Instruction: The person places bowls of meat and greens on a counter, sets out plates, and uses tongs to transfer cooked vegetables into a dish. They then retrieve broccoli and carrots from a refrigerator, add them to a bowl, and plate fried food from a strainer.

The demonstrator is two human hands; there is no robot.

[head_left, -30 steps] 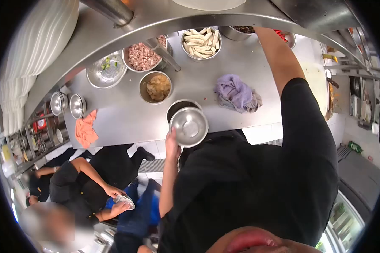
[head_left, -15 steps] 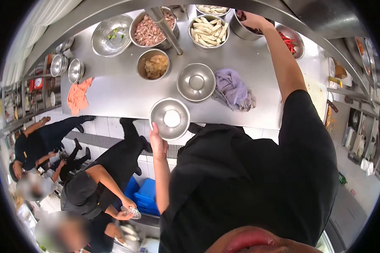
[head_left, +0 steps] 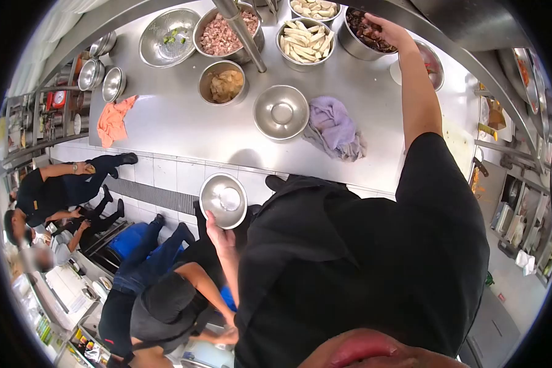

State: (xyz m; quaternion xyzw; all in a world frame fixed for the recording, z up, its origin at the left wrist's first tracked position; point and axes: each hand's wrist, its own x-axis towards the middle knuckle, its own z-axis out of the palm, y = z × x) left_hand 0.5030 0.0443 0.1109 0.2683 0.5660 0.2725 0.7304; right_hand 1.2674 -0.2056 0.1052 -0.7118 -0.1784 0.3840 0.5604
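The left hand (head_left: 221, 236) has drawn its grasped bowl (head_left: 222, 195) farther from the worktop (head_left: 178, 129); that one-sided hold could tip it. I can't tell the right hand's (head_left: 394, 30) grip

The steel table (head_left: 184, 122) bears pots (head_left: 357, 49), bowls (head_left: 281, 113), a purple cloth (head_left: 332, 122) and an orange cloth (head_left: 115, 120)

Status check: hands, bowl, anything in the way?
Left hand gripping metal bowl. Right hand at pot of dark pieces. Held bowl looks empty. Purple cloth on table, away from both hands.
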